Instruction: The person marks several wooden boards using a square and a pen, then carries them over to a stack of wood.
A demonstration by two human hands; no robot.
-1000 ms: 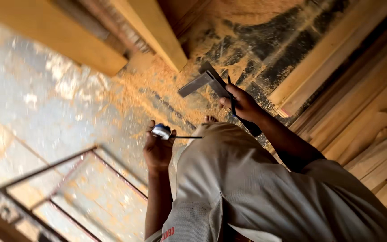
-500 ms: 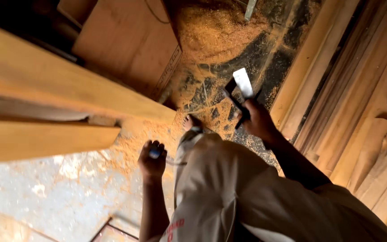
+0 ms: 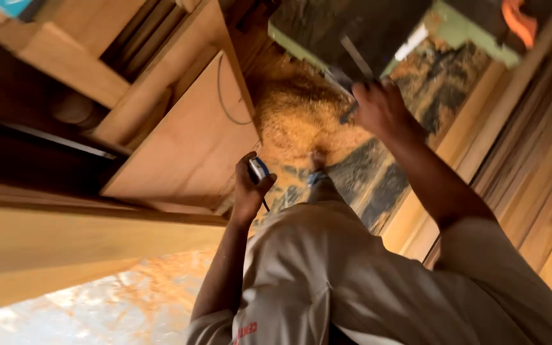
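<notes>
Gripping a small silver-and-blue tape measure point(image 3: 258, 170), the left hand point(image 3: 249, 191) is curled tight around it, held just beside the edge of a slanted plywood panel point(image 3: 190, 150). The right hand point(image 3: 381, 112) is raised farther out and closed on the handle of a metal try square point(image 3: 352, 67) — its thin blade points up toward a green machine frame point(image 3: 461, 29). Sawdust point(image 3: 295, 118) lies heaped on the floor between the two hands, and stacked timber planks point(image 3: 531, 160) run along the right side — blurred.
</notes>
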